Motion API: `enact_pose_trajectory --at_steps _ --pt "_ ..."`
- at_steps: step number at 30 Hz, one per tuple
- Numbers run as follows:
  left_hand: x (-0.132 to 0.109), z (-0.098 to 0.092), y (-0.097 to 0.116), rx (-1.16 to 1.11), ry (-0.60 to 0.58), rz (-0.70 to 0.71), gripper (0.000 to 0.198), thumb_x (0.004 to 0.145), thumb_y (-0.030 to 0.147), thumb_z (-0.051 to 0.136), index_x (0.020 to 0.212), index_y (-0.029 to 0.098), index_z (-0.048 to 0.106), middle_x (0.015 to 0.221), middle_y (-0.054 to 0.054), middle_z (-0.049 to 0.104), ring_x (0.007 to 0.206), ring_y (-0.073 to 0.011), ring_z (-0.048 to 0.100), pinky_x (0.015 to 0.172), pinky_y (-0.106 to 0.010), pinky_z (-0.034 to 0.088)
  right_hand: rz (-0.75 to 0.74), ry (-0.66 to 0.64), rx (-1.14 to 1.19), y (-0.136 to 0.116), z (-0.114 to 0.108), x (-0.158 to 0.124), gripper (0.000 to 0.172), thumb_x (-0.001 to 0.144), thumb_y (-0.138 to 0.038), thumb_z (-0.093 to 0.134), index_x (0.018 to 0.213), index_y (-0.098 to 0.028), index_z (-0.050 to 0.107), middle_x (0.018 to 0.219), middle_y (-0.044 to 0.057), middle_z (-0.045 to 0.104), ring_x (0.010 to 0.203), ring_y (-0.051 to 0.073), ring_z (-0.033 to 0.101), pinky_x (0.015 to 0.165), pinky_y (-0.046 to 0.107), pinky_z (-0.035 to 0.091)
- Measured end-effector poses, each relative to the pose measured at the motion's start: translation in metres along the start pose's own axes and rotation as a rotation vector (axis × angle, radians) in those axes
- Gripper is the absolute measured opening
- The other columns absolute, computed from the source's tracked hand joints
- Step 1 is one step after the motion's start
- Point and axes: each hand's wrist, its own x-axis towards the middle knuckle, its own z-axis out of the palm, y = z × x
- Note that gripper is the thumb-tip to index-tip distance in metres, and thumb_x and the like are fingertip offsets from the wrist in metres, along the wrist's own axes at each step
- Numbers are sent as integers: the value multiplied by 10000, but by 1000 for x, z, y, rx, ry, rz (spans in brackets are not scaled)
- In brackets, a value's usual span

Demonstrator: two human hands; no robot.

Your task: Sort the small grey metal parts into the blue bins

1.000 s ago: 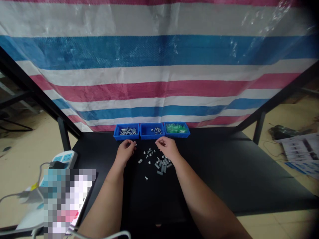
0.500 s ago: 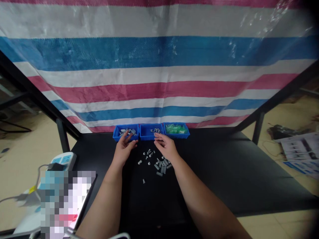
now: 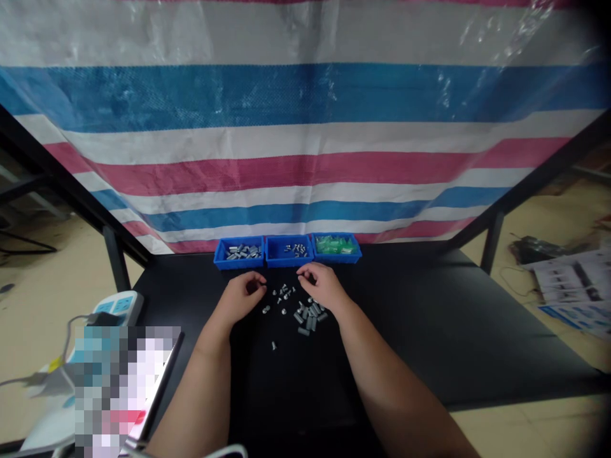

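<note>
My left hand [image 3: 238, 298] hovers over the black table just in front of the left blue bin, its fingers curved and held apart from the thumb, with nothing visible in it. My right hand [image 3: 325, 289] is in front of the middle and right bins, thumb and fingers loosely bent with a gap between them, and no object shows there. Between the hands lie several small silver screws [image 3: 285, 296]. Close below my right hand is a loose pile of grey cylindrical spacers [image 3: 311, 316]. A single screw [image 3: 273, 346] lies nearer to me.
The left bin [image 3: 238, 263] holds grey metal cylinders, the middle bin [image 3: 289, 261] screws, the right bin [image 3: 337, 258] green-tinted packets. A striped tarp [image 3: 305, 168] hangs behind. At left are a power strip [image 3: 125, 304] and a blurred-out device [image 3: 138, 381].
Both hands have drawn back toward me from the bins. The left hand's fingers no longer overlap the left bin, and the right hand has left the middle bin's edge.
</note>
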Motion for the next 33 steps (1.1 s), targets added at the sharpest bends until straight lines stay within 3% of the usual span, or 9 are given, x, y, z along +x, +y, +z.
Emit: enact_pose_trajectory --at_steps 3,5,12,17,20,23,28,33 --pt "-6 0 7 83 -158 12 219 803 326 659 972 199 716 784 -12 681 644 -148 577 618 -264 437 -49 -160 -89 0 2 -4 170 802 -133 660 923 -233 728 787 -3 653 799 170 603 793 307 465" --pt "-8 1 10 105 -196 28 221 794 303 655 981 204 716 810 -16 684 653 -151 578 617 -265 432 -59 -215 -130 -1 5 -6 191 788 -128 680 935 -239 731 825 1 669 844 179 607 819 318 449" --pt "-14 3 33 104 -267 141 136 806 251 644 923 199 690 809 -12 642 702 -154 579 657 -268 429 -7 -242 -228 -3 12 -6 156 782 -128 709 895 -235 720 839 8 685 865 194 611 795 324 404" --pt "-20 16 52 128 -351 288 179 789 244 730 968 241 724 875 -17 638 857 -187 593 816 -304 450 -9 -145 -123 -3 5 -4 94 811 -166 696 883 -225 681 812 5 697 797 175 607 755 296 432" --pt "-21 28 53 209 -348 332 260 767 213 768 1017 283 746 973 -29 628 968 -216 562 907 -338 436 35 -40 -31 -3 1 -3 32 838 -235 663 863 -225 648 759 -8 670 652 142 560 630 258 423" --pt "-21 38 50 267 -330 337 261 798 185 738 1037 292 752 1015 -44 610 983 -227 535 898 -349 439 57 41 43 -2 -1 -3 58 851 -276 634 830 -225 617 692 -22 619 576 126 515 571 244 412" --pt "-20 43 48 292 -310 319 240 808 164 727 1025 266 742 991 -57 596 973 -237 523 875 -358 439 92 125 128 3 2 -1 79 858 -301 607 886 -227 607 667 -25 587 576 134 544 585 243 457" --pt "-20 44 49 274 -349 375 212 834 141 698 989 277 750 994 -49 588 967 -221 526 882 -341 426 86 191 134 9 4 0 126 881 -267 566 926 -210 669 815 30 674 698 162 637 665 264 517"
